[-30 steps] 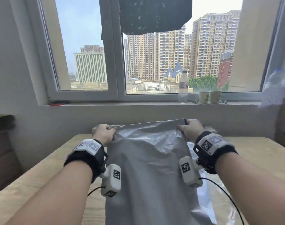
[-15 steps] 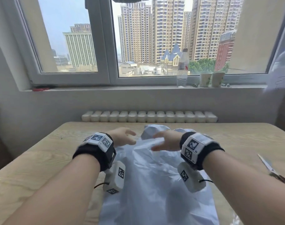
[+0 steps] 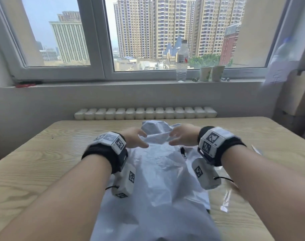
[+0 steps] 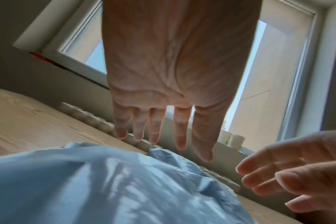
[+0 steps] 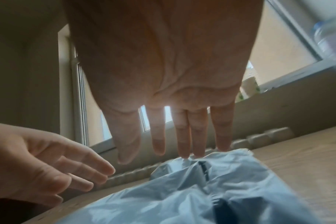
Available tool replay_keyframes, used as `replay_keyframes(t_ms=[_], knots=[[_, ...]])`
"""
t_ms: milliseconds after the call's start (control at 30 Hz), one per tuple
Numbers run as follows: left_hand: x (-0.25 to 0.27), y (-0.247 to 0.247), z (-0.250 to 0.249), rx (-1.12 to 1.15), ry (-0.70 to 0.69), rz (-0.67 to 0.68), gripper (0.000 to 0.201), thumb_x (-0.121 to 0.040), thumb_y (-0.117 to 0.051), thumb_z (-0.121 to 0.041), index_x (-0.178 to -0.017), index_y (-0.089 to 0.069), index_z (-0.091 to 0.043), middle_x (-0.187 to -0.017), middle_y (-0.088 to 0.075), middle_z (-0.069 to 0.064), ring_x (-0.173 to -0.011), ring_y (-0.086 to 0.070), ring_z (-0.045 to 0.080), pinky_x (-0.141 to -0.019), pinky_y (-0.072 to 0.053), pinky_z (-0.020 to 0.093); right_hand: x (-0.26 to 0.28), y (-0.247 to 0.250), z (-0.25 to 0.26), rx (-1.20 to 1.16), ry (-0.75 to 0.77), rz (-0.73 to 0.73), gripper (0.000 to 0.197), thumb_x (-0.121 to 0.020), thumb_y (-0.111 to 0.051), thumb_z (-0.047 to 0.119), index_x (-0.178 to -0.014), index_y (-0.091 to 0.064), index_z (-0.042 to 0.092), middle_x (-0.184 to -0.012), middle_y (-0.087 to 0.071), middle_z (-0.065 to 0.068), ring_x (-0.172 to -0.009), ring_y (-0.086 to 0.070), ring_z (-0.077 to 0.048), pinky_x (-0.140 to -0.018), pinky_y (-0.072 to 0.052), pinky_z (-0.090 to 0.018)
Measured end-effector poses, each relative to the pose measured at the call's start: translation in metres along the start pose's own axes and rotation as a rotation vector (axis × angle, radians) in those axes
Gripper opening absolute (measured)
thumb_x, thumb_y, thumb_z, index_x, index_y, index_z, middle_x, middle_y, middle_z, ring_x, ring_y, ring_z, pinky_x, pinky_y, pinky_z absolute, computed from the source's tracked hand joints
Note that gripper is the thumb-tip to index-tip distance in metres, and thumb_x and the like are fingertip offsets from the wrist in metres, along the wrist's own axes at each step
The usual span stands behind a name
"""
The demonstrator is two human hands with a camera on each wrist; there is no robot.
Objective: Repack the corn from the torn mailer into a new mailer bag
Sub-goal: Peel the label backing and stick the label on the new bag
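A crumpled white-grey mailer bag point(image 3: 158, 180) lies flat on the wooden table point(image 3: 44, 162), its far end bunched up. A dark slit point(image 5: 203, 169) shows in its top face near that end. My left hand point(image 3: 136, 140) hovers over the bag's far end with straight, spread fingers point(image 4: 155, 133) and holds nothing. My right hand point(image 3: 181, 136) faces it from the right, fingers point(image 5: 182, 144) also straight, just above the plastic. No corn shows; the bag hides whatever is inside.
A clear plastic sheet point(image 3: 224, 197) lies on the table right of the bag. Scissors point(image 3: 256, 148) sit at the table's right edge. A white radiator point(image 3: 144, 113) runs behind the table. A water bottle point(image 3: 182, 61) and paper cups point(image 3: 211, 73) stand on the windowsill.
Both hands let go of the mailer they held up by its top edge. The bag now lies on the table, and the open hands hover over its far end.
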State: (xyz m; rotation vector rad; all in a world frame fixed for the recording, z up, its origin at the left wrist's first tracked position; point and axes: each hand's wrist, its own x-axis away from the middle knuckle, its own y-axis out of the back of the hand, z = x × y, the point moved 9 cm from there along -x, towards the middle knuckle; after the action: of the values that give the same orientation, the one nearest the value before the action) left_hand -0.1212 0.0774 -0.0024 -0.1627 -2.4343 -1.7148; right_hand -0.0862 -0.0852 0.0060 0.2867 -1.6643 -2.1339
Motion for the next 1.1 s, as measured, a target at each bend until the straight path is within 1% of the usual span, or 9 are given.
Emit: replay_keyframes(t_ms=[167,333,400,567,667,733,900,1000,1100], knots=[[0.007,-0.024,-0.076,0.008,-0.127,0.033,0.046,-0.089,-0.061,-0.036,-0.132,-0.058,-0.021,-0.135,-0.057,0.000,-0.124,-0.052,0.017,-0.105,-0.040,0.028,0.050,0.017,-0.050,-0.054,-0.106,-0.032,0.033,-0.089,-0.062,0.033,-0.114,-0.067,0.012,-0.115,-0.068,-0.005,-0.104,-0.062,-0.022,-0.092,-0.049,-0.031],[0.014,-0.053,-0.134,0.132,-0.201,0.069,0.039,-0.088,-0.064,-0.032,-0.126,-0.063,-0.021,-0.123,-0.064,0.000,-0.102,-0.060,0.015,-0.086,-0.051,0.026,0.094,0.018,-0.114,-0.140,-0.252,-0.137,0.026,-0.088,-0.063,0.032,-0.109,-0.069,0.017,-0.112,-0.069,0.000,-0.097,-0.061,-0.016,-0.084,-0.048,-0.026],[0.016,-0.064,-0.148,0.179,-0.198,0.094,0.038,-0.089,-0.063,-0.030,-0.126,-0.062,-0.021,-0.118,-0.065,0.002,-0.102,-0.061,0.017,-0.085,-0.054,0.030,0.112,0.018,-0.138,-0.153,-0.316,-0.177,0.025,-0.088,-0.064,0.032,-0.108,-0.069,0.019,-0.113,-0.068,0.000,-0.100,-0.061,-0.017,-0.083,-0.046,-0.025],[0.015,-0.081,-0.172,0.253,-0.179,0.085,0.034,-0.090,-0.063,-0.027,-0.123,-0.064,-0.017,-0.099,-0.063,0.002,-0.092,-0.061,0.016,-0.084,-0.055,0.030,0.136,-0.008,-0.173,-0.165,-0.407,-0.072,0.042,-0.078,-0.075,0.037,-0.114,-0.065,0.018,-0.113,-0.066,0.001,-0.098,-0.061,-0.016,-0.082,-0.047,-0.026],[0.014,-0.091,-0.177,0.296,-0.162,0.109,0.030,-0.090,-0.062,-0.024,-0.119,-0.065,-0.017,-0.099,-0.065,0.001,-0.098,-0.064,0.016,-0.088,-0.056,0.032,0.137,-0.027,-0.179,-0.148,-0.433,0.004,0.056,-0.068,-0.080,0.045,-0.116,-0.061,0.023,-0.111,-0.062,0.004,-0.099,-0.061,-0.014,-0.087,-0.052,-0.032],[0.014,-0.096,-0.178,0.307,-0.155,0.121,0.028,-0.090,-0.061,-0.023,-0.117,-0.066,-0.017,-0.098,-0.065,0.000,-0.099,-0.065,0.015,-0.088,-0.056,0.032,0.135,-0.034,-0.180,-0.137,-0.446,0.011,0.056,-0.064,-0.083,0.042,-0.113,-0.061,0.024,-0.108,-0.062,0.004,-0.096,-0.062,-0.015,-0.083,-0.054,-0.033],[0.011,-0.100,-0.176,0.345,-0.139,0.133,0.027,-0.090,-0.062,-0.023,-0.117,-0.066,-0.017,-0.104,-0.069,0.001,-0.100,-0.067,0.015,-0.087,-0.056,0.031,0.131,-0.036,-0.184,-0.216,-0.468,-0.014,0.035,-0.070,-0.081,0.026,-0.101,-0.067,0.021,-0.086,-0.065,0.005,-0.079,-0.065,-0.014,-0.068,-0.054,-0.028],[0.009,-0.102,-0.176,0.367,-0.136,0.141,0.028,-0.090,-0.063,-0.021,-0.118,-0.065,-0.016,-0.105,-0.069,0.001,-0.095,-0.068,0.013,-0.083,-0.057,0.029,0.129,-0.035,-0.188,-0.300,-0.488,-0.030,0.016,-0.072,-0.079,0.014,-0.084,-0.069,0.018,-0.074,-0.070,0.001,-0.080,-0.069,-0.015,-0.074,-0.058,-0.030],[0.007,-0.110,-0.185,0.424,-0.146,0.167,0.038,-0.090,-0.063,-0.012,-0.127,-0.058,-0.010,-0.116,-0.066,0.008,-0.086,-0.069,0.015,-0.077,-0.059,0.027,0.130,-0.034,-0.192,-0.359,-0.504,-0.059,0.011,-0.073,-0.076,0.011,-0.077,-0.068,0.017,-0.077,-0.070,-0.001,-0.080,-0.068,-0.016,-0.076,-0.058,-0.031]])
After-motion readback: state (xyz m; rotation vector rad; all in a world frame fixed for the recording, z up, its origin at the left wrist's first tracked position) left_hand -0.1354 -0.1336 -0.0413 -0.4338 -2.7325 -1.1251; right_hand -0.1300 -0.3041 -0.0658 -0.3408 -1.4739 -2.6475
